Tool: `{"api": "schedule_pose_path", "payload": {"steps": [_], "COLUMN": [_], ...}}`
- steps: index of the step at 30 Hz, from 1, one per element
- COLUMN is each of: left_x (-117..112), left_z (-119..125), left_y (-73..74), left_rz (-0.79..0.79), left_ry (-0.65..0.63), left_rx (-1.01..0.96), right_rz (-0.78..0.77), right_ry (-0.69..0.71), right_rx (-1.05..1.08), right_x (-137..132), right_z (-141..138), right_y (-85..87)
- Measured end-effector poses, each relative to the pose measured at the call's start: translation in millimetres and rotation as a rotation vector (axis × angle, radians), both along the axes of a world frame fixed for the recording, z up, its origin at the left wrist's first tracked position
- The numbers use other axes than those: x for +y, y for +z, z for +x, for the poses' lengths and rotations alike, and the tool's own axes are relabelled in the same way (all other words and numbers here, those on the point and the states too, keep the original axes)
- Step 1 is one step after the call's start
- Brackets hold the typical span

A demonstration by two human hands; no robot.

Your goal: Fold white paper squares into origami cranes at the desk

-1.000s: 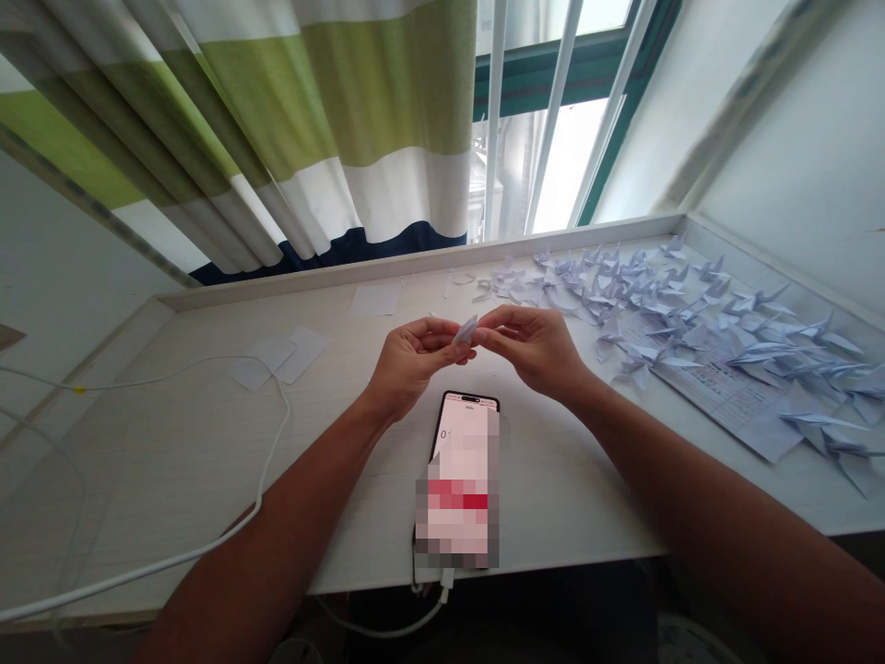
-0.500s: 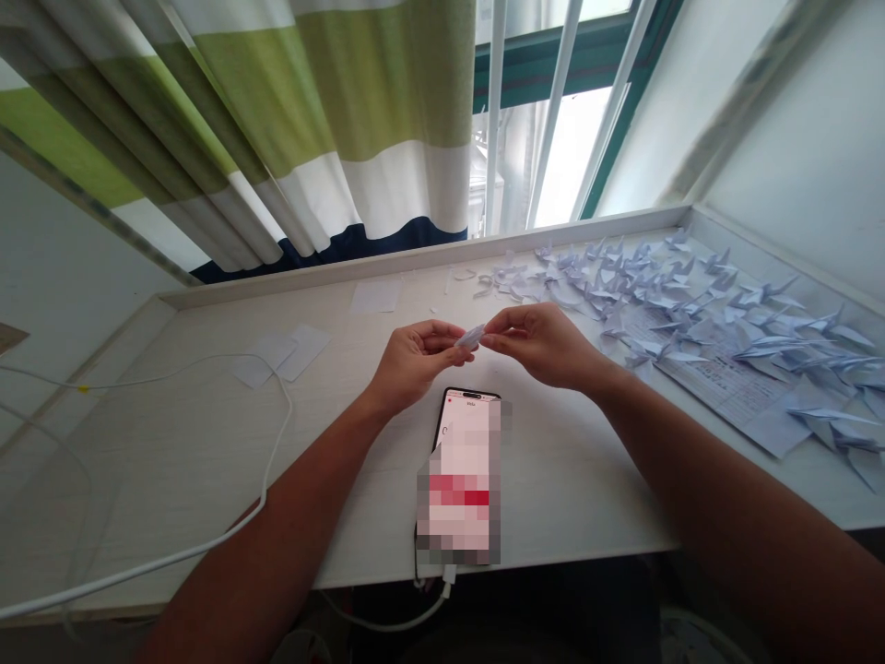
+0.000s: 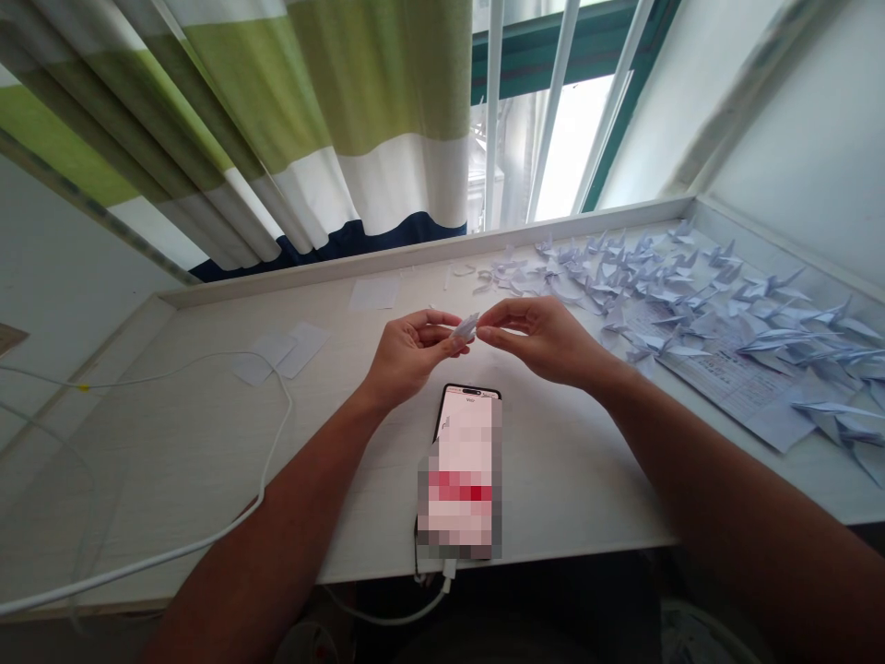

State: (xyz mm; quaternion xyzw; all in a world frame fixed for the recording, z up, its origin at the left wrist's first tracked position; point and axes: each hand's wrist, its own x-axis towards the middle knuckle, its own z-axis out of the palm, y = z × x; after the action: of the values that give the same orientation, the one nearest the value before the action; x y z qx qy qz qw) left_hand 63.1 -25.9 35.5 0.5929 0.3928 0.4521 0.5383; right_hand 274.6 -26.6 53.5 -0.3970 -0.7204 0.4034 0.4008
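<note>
A small piece of white folded paper is pinched between the thumb and fingers of my left hand, a little above the desk. At its right end, my right hand has thumb and index finger closed on the paper's edge. The fingertips cover part of the folds, so the exact shape cannot be made out. Below both hands lies a phone with a lit, partly blurred screen. Many folded paper cranes are heaped to the right of my right hand.
A printed sheet lies under some cranes. Loose white paper squares rest on the left, another sheet farther back. A white cable loops across the left side; another cable plugs into the phone. Raised edging borders the desk.
The folded paper has tilted more upright in my left hand, and more of it shows. My right fingertips have shifted slightly left along its edge. The view has moved slightly.
</note>
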Motion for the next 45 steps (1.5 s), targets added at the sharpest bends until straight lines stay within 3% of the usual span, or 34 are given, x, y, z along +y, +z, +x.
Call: {"api": "schedule_pose_path", "payload": {"steps": [6, 11, 16, 19, 25, 29, 37, 45], "left_x": [-1, -2, -3, -3, -2, -3, -5, -6], "left_z": [-2, -5, -3, 0, 3, 5, 3, 13], "left_y": [-1.5, -3.3, -4.5, -3.0, 1.5, 0.8, 3.9, -0.8], "left_rz": [0.015, -0.028, -0.062, -0.046, -0.023, -0.049, -0.058, 0.002], "left_ry": [-0.041, -0.111, -0.160, -0.129, 0.036, 0.027, -0.037, 0.076], "left_rx": [0.022, 0.061, 0.079, 0.044, -0.047, -0.080, -0.024, -0.196], "right_rz": [0.028, 0.124, 0.124, 0.127, 0.008, -0.099, 0.049, -0.018], "right_ry": [0.039, 0.027, 0.064, 0.028, -0.049, 0.052, 0.062, -0.033], "right_rx": [-0.073, -0.271, -0.395, -0.319, 0.051, 0.088, -0.009, 0.357], "right_x": [0, 0, 0, 2, 7, 4, 2, 1], "right_z": [3, 7, 13, 13, 9, 3, 8, -15], "right_y": [-0.2, 1.4, 3.6, 3.8, 0.9, -3.0, -1.5, -16.3]}}
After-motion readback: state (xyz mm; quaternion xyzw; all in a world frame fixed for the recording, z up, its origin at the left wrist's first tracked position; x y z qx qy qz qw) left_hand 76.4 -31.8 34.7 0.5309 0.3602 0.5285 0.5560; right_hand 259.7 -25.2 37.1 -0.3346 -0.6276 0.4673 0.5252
